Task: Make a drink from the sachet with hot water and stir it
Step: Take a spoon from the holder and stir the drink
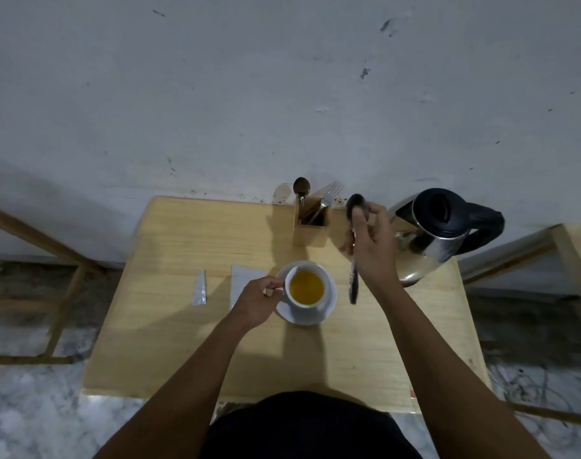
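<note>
A white cup holding yellow-orange liquid stands on a white saucer in the middle of the wooden table. My left hand grips the cup's handle on its left side. My right hand is raised to the right of the cup and holds a metal spoon upright, bowl end up, handle pointing down. The spoon is outside the cup. A torn silver sachet lies flat to the left.
A steel kettle with a black lid and handle stands at the back right. A wooden holder with a spoon and forks sits at the back centre. A white napkin lies left of the saucer. Wooden frames flank the table.
</note>
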Demonstrator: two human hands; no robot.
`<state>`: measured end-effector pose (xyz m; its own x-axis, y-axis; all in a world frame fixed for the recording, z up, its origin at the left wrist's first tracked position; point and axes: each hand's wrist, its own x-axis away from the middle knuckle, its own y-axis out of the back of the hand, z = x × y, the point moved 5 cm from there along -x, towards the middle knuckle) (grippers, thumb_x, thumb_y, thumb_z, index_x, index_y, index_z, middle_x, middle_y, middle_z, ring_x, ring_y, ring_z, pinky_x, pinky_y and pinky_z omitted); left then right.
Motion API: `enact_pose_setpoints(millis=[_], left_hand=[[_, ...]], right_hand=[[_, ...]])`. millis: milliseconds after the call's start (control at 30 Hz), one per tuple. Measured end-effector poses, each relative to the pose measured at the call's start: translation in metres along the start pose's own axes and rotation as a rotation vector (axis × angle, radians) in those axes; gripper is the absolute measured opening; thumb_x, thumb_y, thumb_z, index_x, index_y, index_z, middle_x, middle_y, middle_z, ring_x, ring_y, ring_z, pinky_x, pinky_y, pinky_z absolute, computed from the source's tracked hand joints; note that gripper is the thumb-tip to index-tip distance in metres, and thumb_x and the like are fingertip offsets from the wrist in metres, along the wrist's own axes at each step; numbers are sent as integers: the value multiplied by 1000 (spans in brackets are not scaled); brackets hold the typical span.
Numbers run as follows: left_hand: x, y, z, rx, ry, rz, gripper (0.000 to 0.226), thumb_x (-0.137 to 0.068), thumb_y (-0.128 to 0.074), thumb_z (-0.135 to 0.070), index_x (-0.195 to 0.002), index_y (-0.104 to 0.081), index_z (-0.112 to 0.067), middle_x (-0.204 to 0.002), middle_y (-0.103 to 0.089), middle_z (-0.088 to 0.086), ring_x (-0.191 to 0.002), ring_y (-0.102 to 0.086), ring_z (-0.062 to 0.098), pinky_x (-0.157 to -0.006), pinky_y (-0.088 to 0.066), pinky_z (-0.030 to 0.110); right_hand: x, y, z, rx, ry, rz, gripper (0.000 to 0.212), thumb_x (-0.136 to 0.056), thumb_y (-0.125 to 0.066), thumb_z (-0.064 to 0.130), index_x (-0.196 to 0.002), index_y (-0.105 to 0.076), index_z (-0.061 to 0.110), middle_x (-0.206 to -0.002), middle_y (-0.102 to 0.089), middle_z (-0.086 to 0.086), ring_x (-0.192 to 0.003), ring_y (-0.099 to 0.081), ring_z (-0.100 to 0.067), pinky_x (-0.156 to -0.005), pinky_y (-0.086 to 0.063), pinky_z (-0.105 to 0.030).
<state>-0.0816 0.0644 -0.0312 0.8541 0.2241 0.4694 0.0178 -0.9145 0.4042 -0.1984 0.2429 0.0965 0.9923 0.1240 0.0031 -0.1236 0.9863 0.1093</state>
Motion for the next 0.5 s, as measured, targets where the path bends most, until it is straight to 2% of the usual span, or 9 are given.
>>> enact_pose_setpoints(millis=[67,167,233,300,400,433,467,500], left_hand=[[0,0,1,-13,-6,2,30,-94,-55,-18,-121,-62,-7,-120,-65,12,-108,-61,34,-77,-44,29],[0,0,1,-75,-43,4,32,-96,-52,-20,-124,-61,-6,-122,-63,15,-107,-61,35,-81,-44,29],[1,-1,1,-110,-73,-2,31,-96,-51,-20,-122,-61,-6,-122,-62,14,-104,-62,35,-81,-43,29],[1,-1,2,-121,-85,-7,31,-97,-50,-20,-122,-61,-6,-121,-62,15,-103,-62,36,-80,-43,29],[2,-1,1,-152,-121,-15,31,-97,-49,-18,-123,-61,-5,-120,-63,14,-104,-60,31,-79,-40,24],[3,-1,0,-163,-142,-13,31,-97,-49,-18,-122,-61,-5,-119,-63,14,-104,-60,30,-78,-38,23],[3,-1,-1,-170,-158,-13,30,-97,-49,-17,-122,-61,-5,-119,-64,14,-103,-60,30,-77,-38,22],[3,-1,-1,-170,-164,-15,29,-97,-49,-17,-121,-62,-6,-118,-64,14,-102,-60,30,-77,-37,22]], right_hand=[[12,-1,-25,76,-118,69,14,-103,-46,27,-106,-55,17,-66,-50,0,-53,-46,-12,-48,-42,-28],[33,1,-55,192,-252,183,20,-100,-46,23,-84,-56,28,-66,-45,2,-59,-41,-12,-55,-40,-31],[45,3,-66,306,-236,261,33,-99,-44,15,-76,-57,35,-62,-47,8,-56,-41,-8,-58,-36,-28],[56,5,-67,405,-182,295,38,-100,-44,12,-74,-59,36,-58,-52,11,-52,-44,-2,-56,-36,-22],[68,7,-67,398,-182,314,28,-103,-45,24,-95,-63,44,-55,-54,27,-52,-50,8,-52,-36,-8],[72,7,-71,387,-222,327,21,-103,-46,31,-105,-64,41,-56,-53,29,-53,-49,10,-52,-36,-7],[73,9,-78,405,-275,330,23,-101,-46,38,-115,-64,35,-61,-53,26,-55,-47,9,-53,-34,-9],[73,11,-85,438,-325,333,34,-98,-47,41,-123,-63,25,-69,-52,21,-58,-44,6,-55,-32,-11]])
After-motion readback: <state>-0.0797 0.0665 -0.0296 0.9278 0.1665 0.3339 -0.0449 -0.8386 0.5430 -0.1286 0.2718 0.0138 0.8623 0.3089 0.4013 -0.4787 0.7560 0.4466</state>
